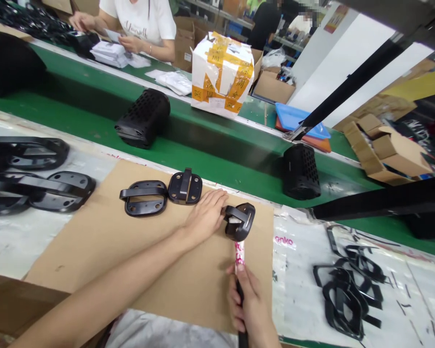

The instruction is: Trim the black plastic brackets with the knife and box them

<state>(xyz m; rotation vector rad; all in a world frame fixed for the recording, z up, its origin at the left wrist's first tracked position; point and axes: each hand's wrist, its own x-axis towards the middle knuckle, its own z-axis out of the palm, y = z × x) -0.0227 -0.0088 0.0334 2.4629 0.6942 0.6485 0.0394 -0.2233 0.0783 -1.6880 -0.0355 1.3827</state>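
Observation:
My left hand [207, 212] lies low over a brown cardboard sheet [188, 275], its fingers stretched out. Its fingertips reach the left edge of a black plastic bracket [241, 220] with a raised strap; whether they press on it I cannot tell. The fingers of my right hand [248, 299] are wrapped round the black handle of a tool [240, 253] with a white-and-pink patterned shaft. The tool's far end is hidden at the bracket. Left of my left hand rest two similar pieces, a strapped bracket [144, 205] and a smaller-looking one [185, 188].
More black brackets [61, 191] lie at the left; thin black frames and scraps [348, 290] lie at the right. Black perforated housings [144, 118] stand on the green conveyor [210, 154]. Beyond are a taped white box [220, 72] and a co-worker [141, 29] handling papers.

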